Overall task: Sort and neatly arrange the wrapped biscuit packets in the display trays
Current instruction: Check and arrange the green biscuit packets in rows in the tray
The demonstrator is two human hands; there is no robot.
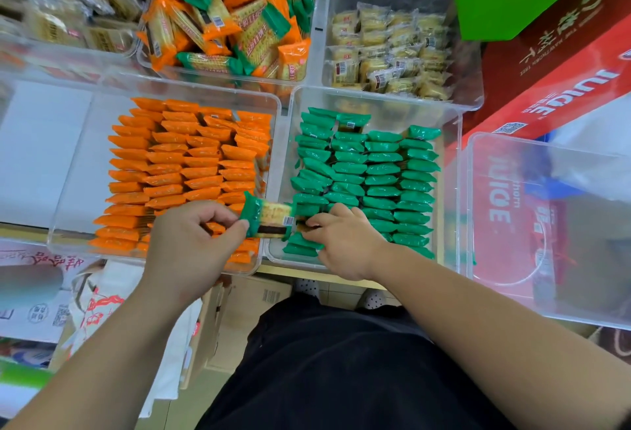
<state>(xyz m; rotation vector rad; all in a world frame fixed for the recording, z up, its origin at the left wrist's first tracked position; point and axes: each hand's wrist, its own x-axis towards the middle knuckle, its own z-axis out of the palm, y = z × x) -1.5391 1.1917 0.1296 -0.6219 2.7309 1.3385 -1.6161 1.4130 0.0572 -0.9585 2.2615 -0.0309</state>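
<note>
Two clear trays sit side by side in front of me. The left tray (68, 170) holds rows of orange packets (184, 170). The right tray (450, 156) holds rows of green packets (368, 173). My left hand (191, 245) pinches a green-wrapped biscuit packet (269, 219) by its end, above the gap between the two trays. My right hand (345, 242) has its fingers curled down among the green packets at the near left corner of the right tray, close to the held packet's other end.
Behind stands a tray (153, 61) of mixed, unsorted orange and green packets (232, 13), and another tray (317, 54) of pale yellow packets (389, 50). An empty clear tray (478, 211) lies at the right over red juice cartons (563, 64). Cardboard boxes (246, 303) sit below.
</note>
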